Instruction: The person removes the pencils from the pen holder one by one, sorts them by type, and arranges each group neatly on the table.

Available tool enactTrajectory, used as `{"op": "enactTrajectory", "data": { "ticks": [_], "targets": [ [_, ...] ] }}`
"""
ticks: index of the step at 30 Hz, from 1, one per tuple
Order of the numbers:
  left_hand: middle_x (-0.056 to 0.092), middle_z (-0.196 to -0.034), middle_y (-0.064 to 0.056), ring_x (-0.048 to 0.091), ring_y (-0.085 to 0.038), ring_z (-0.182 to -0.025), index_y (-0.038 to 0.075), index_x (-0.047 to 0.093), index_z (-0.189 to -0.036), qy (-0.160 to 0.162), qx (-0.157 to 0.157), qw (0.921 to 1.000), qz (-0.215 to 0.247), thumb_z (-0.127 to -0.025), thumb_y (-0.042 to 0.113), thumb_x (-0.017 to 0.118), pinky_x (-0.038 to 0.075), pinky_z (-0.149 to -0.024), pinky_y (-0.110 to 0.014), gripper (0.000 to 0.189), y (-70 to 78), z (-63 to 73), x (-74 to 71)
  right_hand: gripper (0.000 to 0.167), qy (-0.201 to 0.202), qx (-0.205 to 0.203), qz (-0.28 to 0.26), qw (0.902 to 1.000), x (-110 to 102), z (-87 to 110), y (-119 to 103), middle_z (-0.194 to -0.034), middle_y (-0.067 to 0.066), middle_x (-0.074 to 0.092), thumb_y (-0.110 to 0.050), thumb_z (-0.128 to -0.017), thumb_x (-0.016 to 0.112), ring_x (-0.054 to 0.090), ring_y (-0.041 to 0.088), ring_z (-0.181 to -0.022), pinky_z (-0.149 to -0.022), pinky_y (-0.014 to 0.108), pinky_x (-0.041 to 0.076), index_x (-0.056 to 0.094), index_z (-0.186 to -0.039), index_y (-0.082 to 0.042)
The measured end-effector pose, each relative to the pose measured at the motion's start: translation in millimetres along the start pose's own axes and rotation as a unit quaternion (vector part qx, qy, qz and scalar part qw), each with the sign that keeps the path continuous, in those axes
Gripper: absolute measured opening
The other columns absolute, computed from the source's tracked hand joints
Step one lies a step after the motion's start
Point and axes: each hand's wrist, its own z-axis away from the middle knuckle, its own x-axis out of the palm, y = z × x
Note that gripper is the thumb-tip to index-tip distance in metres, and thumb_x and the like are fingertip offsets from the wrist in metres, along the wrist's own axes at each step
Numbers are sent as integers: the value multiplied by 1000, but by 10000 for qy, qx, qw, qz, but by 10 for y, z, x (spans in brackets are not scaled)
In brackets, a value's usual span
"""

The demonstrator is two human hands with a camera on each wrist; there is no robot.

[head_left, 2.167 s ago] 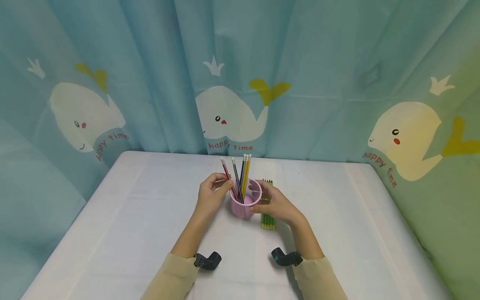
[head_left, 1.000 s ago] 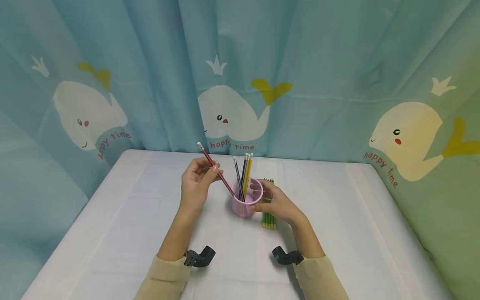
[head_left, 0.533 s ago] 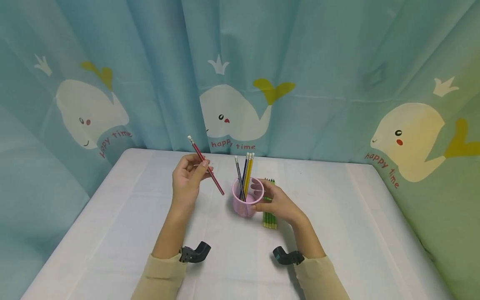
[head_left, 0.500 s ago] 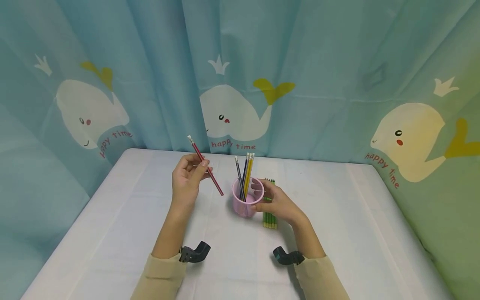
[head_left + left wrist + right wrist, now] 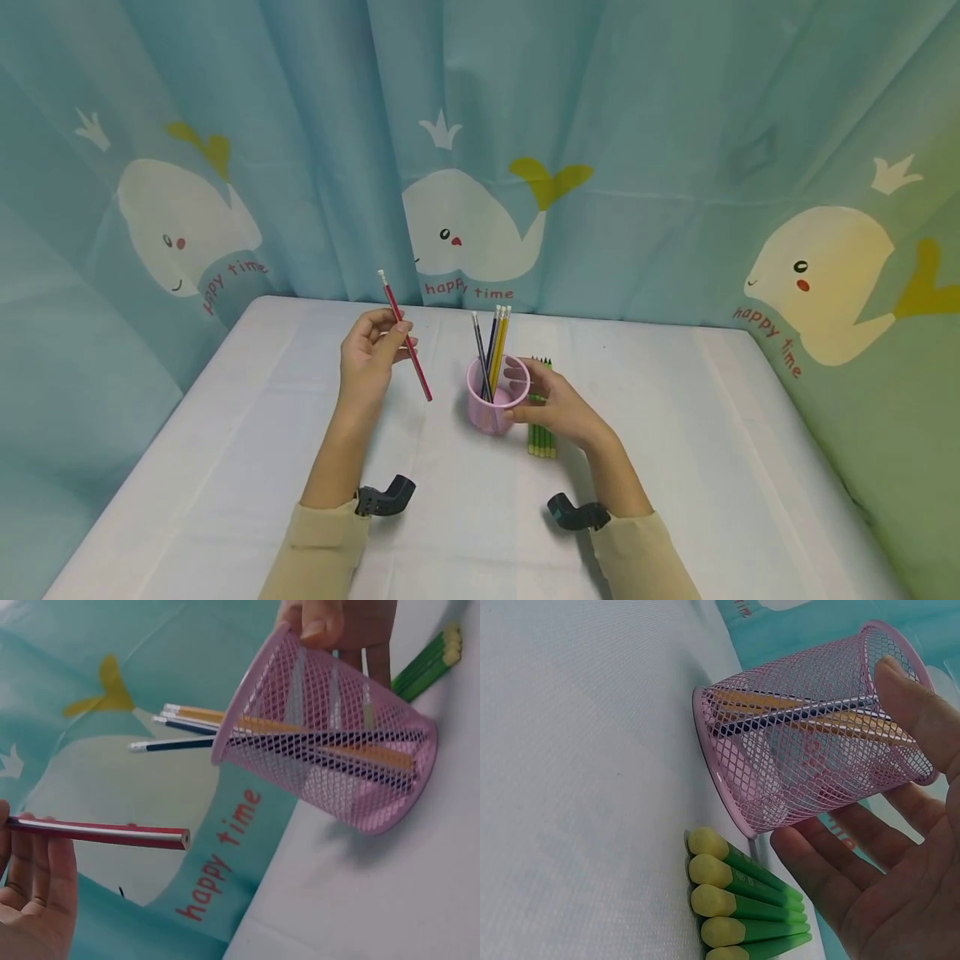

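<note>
My left hand (image 5: 363, 367) pinches a red pencil (image 5: 421, 379) between thumb and fingers, left of the cup and apart from it. Its white eraser end points up; the flat, unsharpened end (image 5: 176, 838) points down in the head view. A pink mesh pencil cup (image 5: 483, 417) stands at the middle of the table. My right hand (image 5: 558, 408) grips it from the right, thumb (image 5: 911, 705) near the rim and fingers around the far side. Inside lean dark pencils (image 5: 481, 346) and yellow pencils (image 5: 503, 337), white erasers up.
Several green pencils (image 5: 542, 442) lie side by side on the white table (image 5: 675, 467), right of the cup and partly under my right hand. A blue curtain (image 5: 637, 250) with whale prints hangs behind the table's far edge.
The red pencil, earlier in the cup with my left hand at it, has come out, moved left and turned more upright. My right hand stays on the cup.
</note>
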Motion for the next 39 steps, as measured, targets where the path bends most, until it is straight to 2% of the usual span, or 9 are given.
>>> {"op": "enactTrajectory", "data": {
  "ticks": [4,11,16,25,28,31,34,36,39],
  "targets": [
    [62,-104,-12,67,-26,-87,-4,55,-121,-92,-89,9994,-319,-101,8,58,61,-84,-34,24,-24,-20,-32,80,29,-3,26,10000,-4,-7,1,-148,17,49,-10,-80,83,47,38,-136,-112,53,40,42,-148,-7],
    [64,-101,-7,68,-15,-83,-5,55,-124,-214,-303,9977,-562,-102,9,55,61,-80,-29,27,-97,-44,-74,81,22,-2,49,10000,-3,-14,11,-148,18,49,-9,-80,83,47,38,-136,-112,53,40,41,-149,-5],
    [65,-104,-11,69,-24,-86,-2,58,-122,-162,-448,9970,-609,-102,8,54,61,-77,-26,23,-145,-67,-103,81,51,38,41,10000,-1,-4,11,-148,17,49,-8,-80,83,47,38,-136,-112,53,40,41,-148,-6],
    [63,-107,-14,67,-10,-80,-1,59,-122,-20,-564,9925,-1083,-101,14,59,59,-77,-22,26,-189,-75,-187,80,75,57,63,9999,13,-12,22,-146,15,51,-9,-79,83,48,37,-135,-112,52,41,42,-148,-6],
    [62,-108,-13,66,-11,-81,0,60,-123,-32,-597,9897,-1299,-99,15,61,57,-74,-19,28,-220,-78,-213,80,37,44,52,10000,15,-9,23,-146,16,51,-9,-79,83,48,37,-135,-112,52,41,42,-148,-6],
    [62,-111,-16,66,-22,-88,-1,59,-125,-191,-704,9851,-1558,-99,14,62,56,-72,-18,30,-195,-73,-210,79,35,26,45,10000,13,-2,24,-147,16,50,-9,-79,83,48,37,-135,-112,52,42,42,-147,-6],
    [63,-113,-17,65,-25,-88,0,60,-125,-341,-809,9788,-1849,-99,17,62,54,-70,-18,31,-225,-78,-217,79,49,18,52,10000,9,2,26,-147,16,50,-9,-80,83,49,37,-135,-111,51,42,42,-148,-7],
    [64,-112,-16,65,-23,-88,2,62,-124,-373,-844,9733,-2103,-98,20,63,53,-68,-19,31,-246,-83,-222,80,44,-1,42,10000,8,1,19,-147,16,50,-9,-80,83,48,37,-135,-111,51,43,42,-148,-8],
    [66,-110,-13,63,-18,-84,6,64,-120,-337,-739,9660,-2453,-97,24,65,53,-66,-21,29,-339,-96,-256,80,29,-30,4,10000,9,-6,17,-147,17,50,-9,-80,83,48,38,-135,-111,51,43,41,-148,-7]
  ]
}}
